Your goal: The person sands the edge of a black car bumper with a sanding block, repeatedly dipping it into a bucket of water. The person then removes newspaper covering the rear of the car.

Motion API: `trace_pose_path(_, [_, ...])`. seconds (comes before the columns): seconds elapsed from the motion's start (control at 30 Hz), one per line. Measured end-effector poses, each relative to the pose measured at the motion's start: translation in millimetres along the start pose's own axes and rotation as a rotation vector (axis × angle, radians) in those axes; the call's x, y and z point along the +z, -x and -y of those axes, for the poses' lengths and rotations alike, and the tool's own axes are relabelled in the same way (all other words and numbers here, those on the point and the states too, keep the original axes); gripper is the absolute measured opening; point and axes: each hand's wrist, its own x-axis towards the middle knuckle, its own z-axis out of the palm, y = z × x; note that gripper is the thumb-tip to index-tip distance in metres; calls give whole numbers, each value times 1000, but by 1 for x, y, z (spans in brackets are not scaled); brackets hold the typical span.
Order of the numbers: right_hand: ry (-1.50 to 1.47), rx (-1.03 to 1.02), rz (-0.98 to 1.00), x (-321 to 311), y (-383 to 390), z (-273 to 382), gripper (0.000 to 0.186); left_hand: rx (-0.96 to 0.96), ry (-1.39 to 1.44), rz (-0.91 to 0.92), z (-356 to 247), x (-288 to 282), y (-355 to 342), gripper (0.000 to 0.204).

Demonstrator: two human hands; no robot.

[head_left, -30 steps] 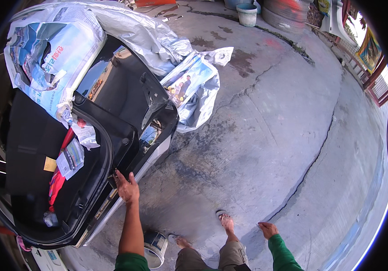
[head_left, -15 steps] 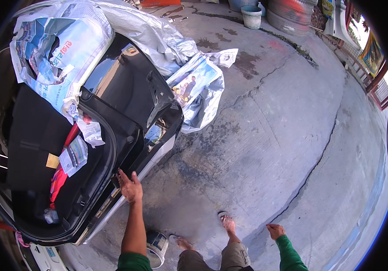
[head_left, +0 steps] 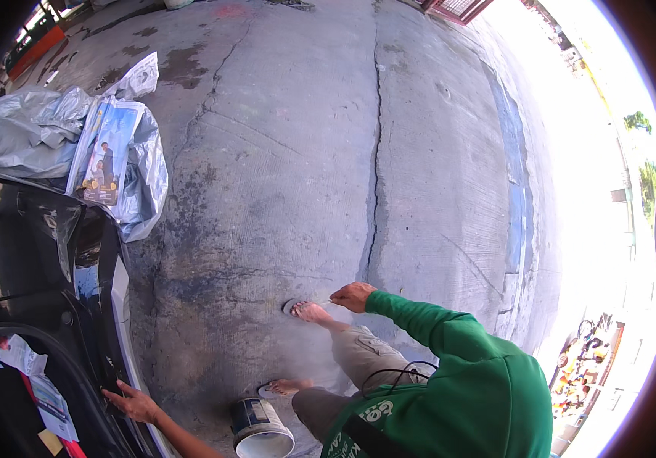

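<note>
At the lower left, my left hand (head_left: pixel 136 402) has its fingers spread at the black rear edge of a car (head_left: pixel 76 336) whose cargo area stands open. It holds nothing, and its fingertips seem to touch the edge. My right hand (head_left: pixel 353 296) is out in front of me above the concrete, near my sandalled foot, with its fingers pinched together. What those fingers hold, if anything, is too small to make out. Inside the car, printed paper (head_left: pixel 52 401) lies along a red strip, partly cut off by the picture's edge.
A crumpled silver cover (head_left: pixel 27 130) and a newspaper sheet (head_left: pixel 108 156) drape over the car's far part. A dark-and-white bucket (head_left: pixel 265 443) lies or stands near my feet. Cracks (head_left: pixel 379 145) run through the grey concrete floor (head_left: pixel 290 191). A red metal grate (head_left: pixel 458 9) stands far ahead.
My view has turned to the right, so the car now sits farther left. My right hand has risen forward with the arm bent. My left hand stays at the car's edge.
</note>
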Motion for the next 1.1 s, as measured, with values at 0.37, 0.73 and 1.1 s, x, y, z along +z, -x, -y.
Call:
trace_pose_path(0.37, [7, -336, 95, 57, -62, 111, 39, 239, 225, 7, -110, 8, -82, 58])
trace_pose_path(0.73, [-266, -553, 173, 54, -75, 277, 28, -157, 249, -235, -8, -18, -8, 40])
trace_pose_path(1.1, [674, -1461, -244, 174, -132, 571, 21, -426, 119, -254, 309, -93, 121, 37])
